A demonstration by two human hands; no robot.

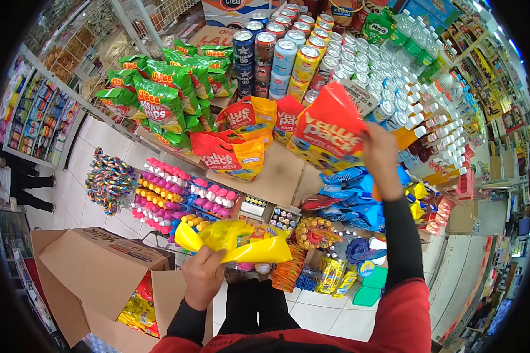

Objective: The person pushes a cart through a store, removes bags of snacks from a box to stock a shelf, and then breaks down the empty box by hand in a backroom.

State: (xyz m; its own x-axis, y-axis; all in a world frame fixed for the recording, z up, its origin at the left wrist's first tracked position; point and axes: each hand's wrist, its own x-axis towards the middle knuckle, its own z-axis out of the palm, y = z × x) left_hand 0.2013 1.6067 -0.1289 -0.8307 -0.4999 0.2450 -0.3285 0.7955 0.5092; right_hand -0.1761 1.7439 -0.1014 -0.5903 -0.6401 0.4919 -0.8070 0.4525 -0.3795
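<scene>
Pinched in my left hand (pixel 204 276) is a yellow plastic snack pack (pixel 253 242), held flat in front of my body above the small goods. My right hand (pixel 381 154) reaches out over the display and grips the edge of a red and yellow Value Pack bag (pixel 328 130), which is tilted upright. Beside that bag, more Value Pack bags (pixel 227 155) stand on a cardboard surface (pixel 272 173). An open cardboard carton (pixel 94 265) at lower left holds several more red and yellow packs (pixel 140 309).
Green chip bags (pixel 159 100) are piled at back left, next to stacked drink cans (pixel 282 56). Blue packs (pixel 356 200) lie to the right. Pink and yellow capped bottles (pixel 159 194) line the front. Another person (pixel 20 182) stands in the aisle at far left.
</scene>
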